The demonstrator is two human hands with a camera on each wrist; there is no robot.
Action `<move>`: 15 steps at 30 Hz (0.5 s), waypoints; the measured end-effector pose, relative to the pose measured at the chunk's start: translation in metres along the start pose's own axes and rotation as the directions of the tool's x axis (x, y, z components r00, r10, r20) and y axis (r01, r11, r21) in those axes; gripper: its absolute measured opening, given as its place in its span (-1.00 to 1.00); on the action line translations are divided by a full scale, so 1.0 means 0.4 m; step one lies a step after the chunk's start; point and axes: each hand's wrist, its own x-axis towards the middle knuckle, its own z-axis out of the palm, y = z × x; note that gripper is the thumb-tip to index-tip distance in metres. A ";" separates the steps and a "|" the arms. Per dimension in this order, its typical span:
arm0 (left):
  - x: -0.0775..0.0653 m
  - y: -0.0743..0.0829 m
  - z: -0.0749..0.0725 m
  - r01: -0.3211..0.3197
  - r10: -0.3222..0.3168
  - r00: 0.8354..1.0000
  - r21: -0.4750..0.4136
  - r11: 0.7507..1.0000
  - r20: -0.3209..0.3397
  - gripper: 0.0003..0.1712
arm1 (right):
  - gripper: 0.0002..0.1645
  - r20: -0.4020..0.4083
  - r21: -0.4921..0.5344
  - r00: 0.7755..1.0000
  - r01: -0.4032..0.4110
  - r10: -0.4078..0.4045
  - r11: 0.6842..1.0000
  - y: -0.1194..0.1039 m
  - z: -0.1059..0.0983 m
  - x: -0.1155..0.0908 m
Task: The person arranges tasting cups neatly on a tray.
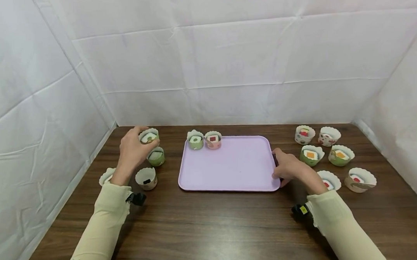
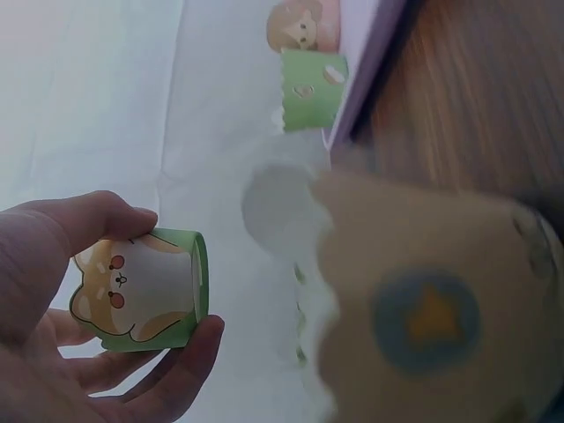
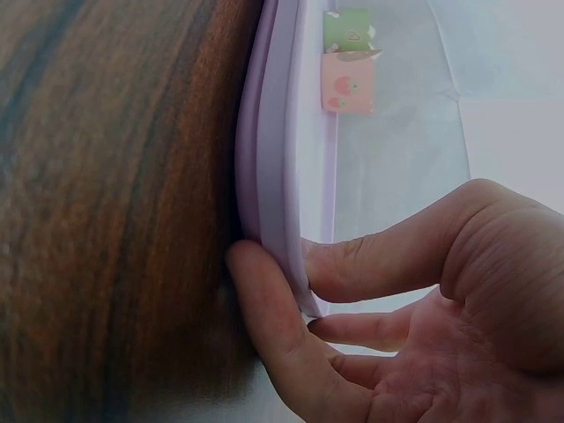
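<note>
My left hand (image 1: 134,147) grips a green paper baking cup (image 2: 141,295) printed with a small animal, thumb on one side and fingers on the other. From the head view a white piece with a green centre shows inside that cup. My right hand (image 1: 289,166) pinches the right rim of the lilac tray (image 1: 231,166), the thumb inside and a finger outside. Side by side at the tray's back left corner stand a green cup (image 1: 195,141) and a pink cup (image 1: 213,140), each with a white piece in it. Another green cup (image 1: 156,157) stands just below the left hand.
A beige cup (image 1: 146,179) with a dark piece stands near my left wrist; a pale cup (image 1: 107,177) is partly hidden behind it. Several filled cups, among them a green one (image 1: 311,155), stand right of the tray. White cloth (image 1: 233,59) hangs behind the table.
</note>
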 end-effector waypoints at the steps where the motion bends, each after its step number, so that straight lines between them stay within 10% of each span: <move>1: 0.001 0.005 0.004 -0.004 0.004 1.000 -0.003 1.000 0.002 -0.34 | 0.07 0.000 0.001 1.000 0.004 -0.004 1.000 0.000 0.001 0.000; 15: 0.020 0.084 0.086 -0.044 0.046 0.998 -0.073 0.996 0.036 -0.39 | 0.07 -0.001 0.001 1.000 0.001 -0.001 1.000 -0.003 0.003 0.002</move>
